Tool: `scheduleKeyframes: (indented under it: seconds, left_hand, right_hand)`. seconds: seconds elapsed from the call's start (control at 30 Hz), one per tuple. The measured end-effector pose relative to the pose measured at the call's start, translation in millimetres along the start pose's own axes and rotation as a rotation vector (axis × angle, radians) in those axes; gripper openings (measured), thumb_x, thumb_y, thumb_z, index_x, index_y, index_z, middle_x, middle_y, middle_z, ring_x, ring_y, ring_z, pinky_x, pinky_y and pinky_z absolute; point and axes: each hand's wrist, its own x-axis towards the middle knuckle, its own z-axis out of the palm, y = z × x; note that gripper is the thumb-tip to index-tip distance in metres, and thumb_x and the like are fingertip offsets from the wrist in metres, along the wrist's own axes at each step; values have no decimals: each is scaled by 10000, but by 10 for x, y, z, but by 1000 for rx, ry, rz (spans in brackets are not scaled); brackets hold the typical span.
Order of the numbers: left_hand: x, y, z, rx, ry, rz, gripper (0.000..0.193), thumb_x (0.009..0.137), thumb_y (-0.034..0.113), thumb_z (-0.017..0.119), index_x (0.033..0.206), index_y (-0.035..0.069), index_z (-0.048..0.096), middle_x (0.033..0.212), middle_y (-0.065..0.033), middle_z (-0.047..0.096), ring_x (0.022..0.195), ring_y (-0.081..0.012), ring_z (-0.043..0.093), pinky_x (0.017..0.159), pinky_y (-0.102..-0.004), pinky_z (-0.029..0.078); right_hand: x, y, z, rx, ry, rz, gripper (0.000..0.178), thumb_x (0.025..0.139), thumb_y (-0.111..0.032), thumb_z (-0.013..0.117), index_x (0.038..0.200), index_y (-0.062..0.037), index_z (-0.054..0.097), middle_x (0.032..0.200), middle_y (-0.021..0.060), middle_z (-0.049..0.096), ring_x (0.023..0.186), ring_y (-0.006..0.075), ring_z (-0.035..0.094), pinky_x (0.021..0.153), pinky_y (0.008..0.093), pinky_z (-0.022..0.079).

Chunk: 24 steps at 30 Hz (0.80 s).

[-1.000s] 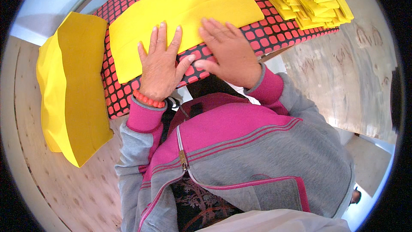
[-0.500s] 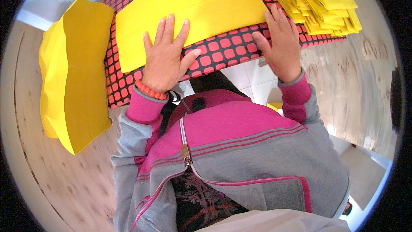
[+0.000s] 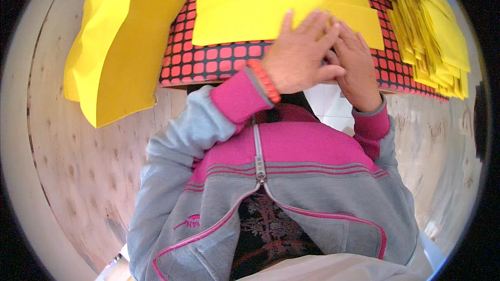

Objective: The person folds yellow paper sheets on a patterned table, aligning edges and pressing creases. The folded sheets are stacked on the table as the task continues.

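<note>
A folded piece of yellow fabric (image 3: pixel 237 21) lies flat before me on a cloth (image 3: pixel 229 62) patterned in red squares on black. My left hand (image 3: pixel 299 54), with a red bead bracelet (image 3: pixel 264 80) at the wrist, rests over the near edge of the fabric, fingers stretched out and a little blurred. Close against it, my right hand (image 3: pixel 357 67) reaches onto the fabric's near right part with its fingers extended. The left hand's fingertips partly cover those of the right. Neither hand grips anything.
At the left, a large yellow fabric piece (image 3: pixel 120 41) hangs over the edge of the patterned cloth. A stack of folded yellow pieces (image 3: pixel 435 36) sits at the right. Pale wooden boards (image 3: pixel 94 166) show beyond my left sleeve.
My left hand has slid rightward along the fabric's near edge until it meets the right hand. The whole view has shifted, so the fabric and stack appear farther right.
</note>
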Motion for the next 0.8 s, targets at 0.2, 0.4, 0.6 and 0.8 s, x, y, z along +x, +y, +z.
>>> scheduleKeyframes:
  seconds: [0.2,0.4,0.6,0.8]
  left_hand:
    - [-139,-120,-9,117,8,-147,850,900,615,550,1465,-3,407,1523,-243,385,1439,-368,347,1150,-604,232]
    - [-568,-355,-320,202,-35,-288,846,908,581,562,1505,17,359,1569,-223,324,1467,-354,303,1173,-562,210]
    - [-1017,-541,-593,323,-87,-411,879,918,579,549,1510,-28,319,1597,-213,281,1490,-329,265,1192,-561,138]
    - [-1155,-535,-626,307,-82,-394,871,901,534,606,1509,-26,333,1606,-204,270,1494,-324,254,1186,-580,127]
  right_hand:
    - [9,24,21,-40,-23,-9,460,976,-235,560,1403,-68,522,1506,135,459,1393,301,424,1142,477,301]
    - [-5,25,20,-26,-16,-4,452,976,-222,566,1395,-59,527,1512,129,454,1396,297,419,1149,465,299]
    - [15,8,-10,-34,-12,-15,457,960,-211,581,1387,-54,533,1485,147,478,1373,314,444,1143,466,313]
    - [147,-250,80,-39,53,52,451,926,-228,611,1340,-55,565,1434,168,517,1337,326,474,1122,489,337]
